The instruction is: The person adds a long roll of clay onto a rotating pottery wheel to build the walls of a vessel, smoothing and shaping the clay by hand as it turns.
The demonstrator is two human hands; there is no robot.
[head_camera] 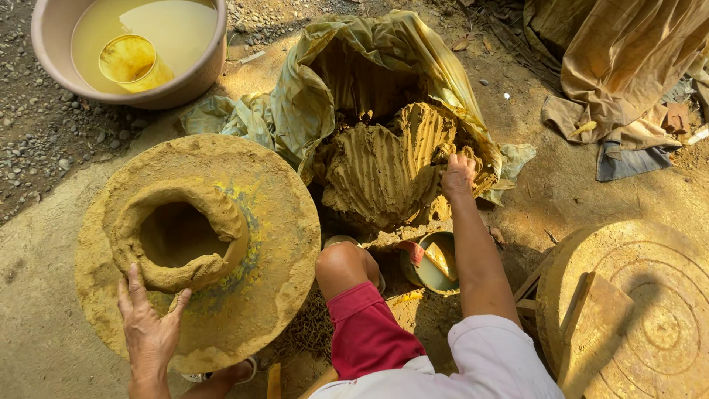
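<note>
A rough hollow clay ring (185, 235) stands on a round, clay-caked wheel (273, 273) at the left. My left hand (150, 325) lies flat on the wheel with fingers spread, touching the ring's near wall. My right hand (459, 175) reaches out to a large ridged lump of yellow clay (384, 174) and digs its fingers into the lump's right side. The lump sits in an open, crumpled plastic sheet (310, 103). My bent knee (341, 264) shows between the wheel and the lump.
A wide basin (52, 52) of cloudy water with a small yellow cup (133, 63) floating in it stands at the top left. A small bowl (432, 262) sits under my right arm. Another round disc (650, 310) with a wooden piece lies at the right. Cloth (620, 74) is heaped at the top right.
</note>
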